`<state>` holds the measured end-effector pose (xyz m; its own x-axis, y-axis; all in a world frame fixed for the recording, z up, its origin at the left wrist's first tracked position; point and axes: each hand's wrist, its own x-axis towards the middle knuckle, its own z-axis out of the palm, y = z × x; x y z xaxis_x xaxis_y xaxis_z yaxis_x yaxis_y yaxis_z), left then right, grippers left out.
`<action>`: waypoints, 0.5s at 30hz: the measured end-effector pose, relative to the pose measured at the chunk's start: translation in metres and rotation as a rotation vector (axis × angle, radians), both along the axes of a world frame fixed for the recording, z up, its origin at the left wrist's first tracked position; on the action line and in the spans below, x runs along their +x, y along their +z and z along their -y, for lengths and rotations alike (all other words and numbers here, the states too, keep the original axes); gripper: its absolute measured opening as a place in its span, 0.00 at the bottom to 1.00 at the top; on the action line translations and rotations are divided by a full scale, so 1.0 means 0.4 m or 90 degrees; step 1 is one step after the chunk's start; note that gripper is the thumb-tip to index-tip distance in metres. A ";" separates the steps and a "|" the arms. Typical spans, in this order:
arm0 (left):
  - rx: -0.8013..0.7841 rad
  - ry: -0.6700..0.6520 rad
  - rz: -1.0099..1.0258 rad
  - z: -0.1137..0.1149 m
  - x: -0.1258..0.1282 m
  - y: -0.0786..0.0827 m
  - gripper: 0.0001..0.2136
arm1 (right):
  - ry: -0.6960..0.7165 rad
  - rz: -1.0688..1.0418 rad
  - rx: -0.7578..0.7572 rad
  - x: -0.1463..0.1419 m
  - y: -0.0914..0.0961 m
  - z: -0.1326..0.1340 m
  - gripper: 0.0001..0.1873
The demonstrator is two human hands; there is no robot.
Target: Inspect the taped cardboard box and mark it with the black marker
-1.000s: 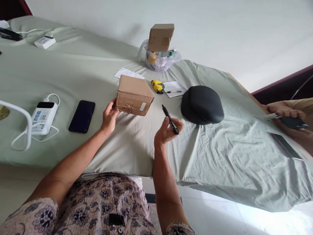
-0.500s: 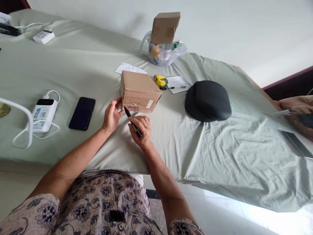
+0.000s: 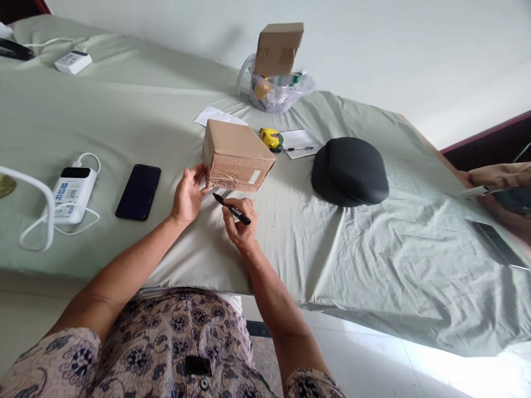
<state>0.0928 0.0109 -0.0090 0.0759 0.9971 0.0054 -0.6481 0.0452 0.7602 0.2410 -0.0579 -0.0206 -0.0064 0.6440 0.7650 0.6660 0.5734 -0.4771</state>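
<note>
A brown cardboard box [image 3: 238, 155] stands on the cloth in front of me, with dark scribbled marks and a small white patterned label on its near face. My left hand [image 3: 188, 194] grips its lower left corner, fingers along the side and thumb at the front edge. In my right hand [image 3: 241, 223] is a black marker pen [image 3: 236, 213], its tip pointing left, just below the box's near bottom edge. Behind the box lie a yellow tape measure [image 3: 269, 137] and white paper [image 3: 301, 143] with a pen [image 3: 298, 148] on it.
Left of me are a dark phone [image 3: 138, 192] and a white power bank [image 3: 73, 193] with a cable. A black case [image 3: 350, 171] sits to the right. At the back, a clear basket [image 3: 271, 99] carries another box [image 3: 279, 50]. Another person's hand [image 3: 500, 177] shows far right.
The marker's tip has come away from the box's near face, down towards me, and the pen lies flatter. My left hand has stayed on the box corner.
</note>
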 end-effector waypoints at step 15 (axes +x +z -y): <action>-0.037 0.007 -0.028 -0.038 -0.020 -0.055 0.24 | -0.295 -0.221 -0.031 0.126 -0.025 -0.044 0.24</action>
